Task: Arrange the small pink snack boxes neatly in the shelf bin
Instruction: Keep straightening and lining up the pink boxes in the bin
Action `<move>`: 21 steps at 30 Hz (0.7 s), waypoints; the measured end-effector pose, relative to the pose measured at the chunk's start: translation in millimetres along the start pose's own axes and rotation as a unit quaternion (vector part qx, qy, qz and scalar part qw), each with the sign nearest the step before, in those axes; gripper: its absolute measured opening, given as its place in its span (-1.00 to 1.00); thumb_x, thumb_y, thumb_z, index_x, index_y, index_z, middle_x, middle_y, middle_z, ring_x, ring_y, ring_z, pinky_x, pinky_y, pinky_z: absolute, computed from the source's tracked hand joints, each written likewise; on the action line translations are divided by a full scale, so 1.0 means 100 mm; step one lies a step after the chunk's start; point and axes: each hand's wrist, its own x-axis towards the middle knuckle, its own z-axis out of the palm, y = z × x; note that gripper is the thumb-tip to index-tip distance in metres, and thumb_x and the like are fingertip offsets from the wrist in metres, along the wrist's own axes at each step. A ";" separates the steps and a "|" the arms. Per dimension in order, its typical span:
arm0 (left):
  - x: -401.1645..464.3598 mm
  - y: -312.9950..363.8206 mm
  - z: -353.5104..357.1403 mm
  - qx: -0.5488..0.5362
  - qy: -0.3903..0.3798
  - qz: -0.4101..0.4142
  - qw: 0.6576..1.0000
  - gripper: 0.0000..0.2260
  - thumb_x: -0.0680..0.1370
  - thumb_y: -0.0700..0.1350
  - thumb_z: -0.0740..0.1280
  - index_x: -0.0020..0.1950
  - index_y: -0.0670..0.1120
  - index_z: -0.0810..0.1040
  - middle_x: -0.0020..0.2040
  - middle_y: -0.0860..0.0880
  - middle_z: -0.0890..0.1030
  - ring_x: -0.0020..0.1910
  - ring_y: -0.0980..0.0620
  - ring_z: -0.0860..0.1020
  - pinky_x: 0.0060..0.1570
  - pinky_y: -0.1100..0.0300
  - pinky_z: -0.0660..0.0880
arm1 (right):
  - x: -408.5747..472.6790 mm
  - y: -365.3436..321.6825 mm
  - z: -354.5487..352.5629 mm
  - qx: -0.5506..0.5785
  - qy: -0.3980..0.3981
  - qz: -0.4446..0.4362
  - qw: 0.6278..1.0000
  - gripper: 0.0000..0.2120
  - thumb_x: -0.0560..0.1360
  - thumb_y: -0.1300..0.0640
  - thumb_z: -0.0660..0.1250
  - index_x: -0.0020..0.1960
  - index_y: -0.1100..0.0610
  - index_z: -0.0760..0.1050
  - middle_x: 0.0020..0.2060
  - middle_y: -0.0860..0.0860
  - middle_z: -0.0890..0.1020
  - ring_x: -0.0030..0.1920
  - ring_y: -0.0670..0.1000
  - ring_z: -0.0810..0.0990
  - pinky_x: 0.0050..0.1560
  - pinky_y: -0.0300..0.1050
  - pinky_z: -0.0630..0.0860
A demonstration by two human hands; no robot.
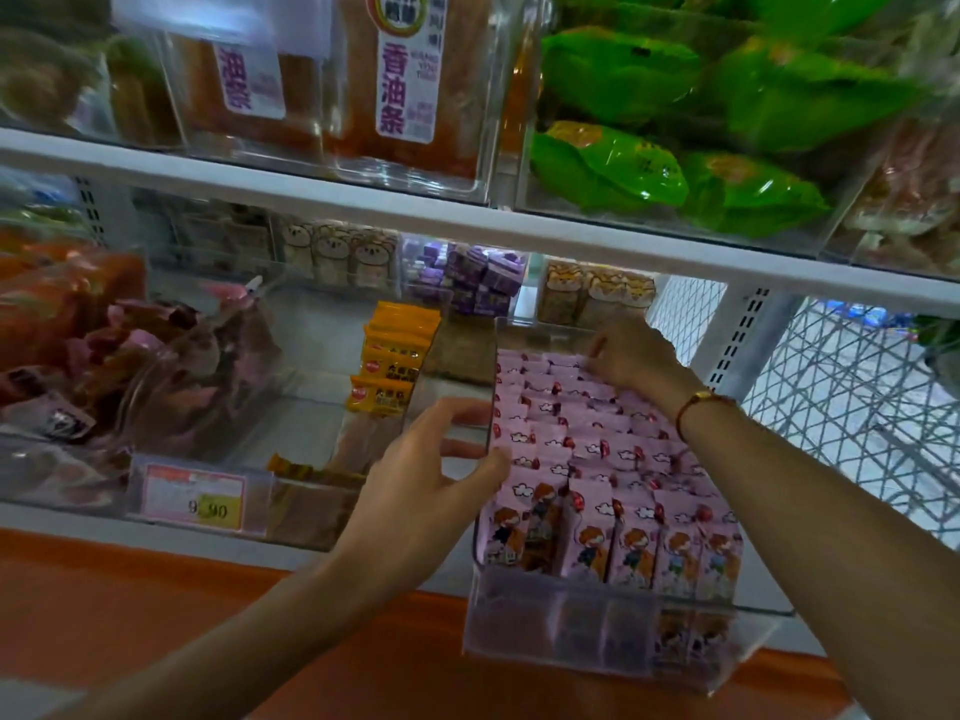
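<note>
Left hand on clear bin of upright pink boxes

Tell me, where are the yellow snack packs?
In the head view, the yellow packs stand mid-shelf in the clear bin just left of the pink boxes, above the left hand.

Bin: clear shelf bin, pulled partly forward off the white shelf.
Contents: pink snack boxes standing in rows (cartoon figures on the fronts).
Left hand: grips the bin's left wall.
Right hand: fingers curled on the back boxes.
Neighbour: yellow packets in the bin just left.
</note>
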 end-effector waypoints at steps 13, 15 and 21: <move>0.02 0.03 -0.03 0.014 -0.011 -0.007 1.000 -0.68 0.49 0.12 0.36 0.22 0.18 0.42 0.12 0.27 0.54 0.06 0.35 0.52 0.12 0.14 0.55 | -0.32 -0.04 -0.14 0.389 0.277 0.130 0.869 -0.87 0.58 0.19 0.23 0.06 0.22 0.47 0.02 0.11 0.60 -0.04 0.06 0.54 -0.09 -0.21 0.38; 0.02 0.06 -0.04 0.025 -0.010 -0.011 1.000 -0.64 0.50 0.15 0.33 0.26 0.13 0.41 0.17 0.23 0.53 0.09 0.32 0.51 0.15 0.15 0.51 | -0.49 -0.07 -0.18 0.475 0.291 0.160 0.815 -0.94 0.57 0.19 0.25 0.03 0.17 0.44 -0.02 0.07 0.58 -0.01 0.08 0.56 0.05 -0.04 0.50; -0.07 0.32 -0.05 0.050 0.073 0.094 0.992 -0.62 0.49 0.19 0.29 0.27 0.20 0.33 0.13 0.30 0.44 0.15 0.28 0.45 0.11 0.25 0.47 | -1.19 -0.10 -0.38 0.624 0.253 0.186 0.716 -0.93 0.59 0.20 0.24 0.05 0.09 0.40 -0.05 0.01 0.53 -0.12 -0.05 0.60 -0.13 -0.18 0.60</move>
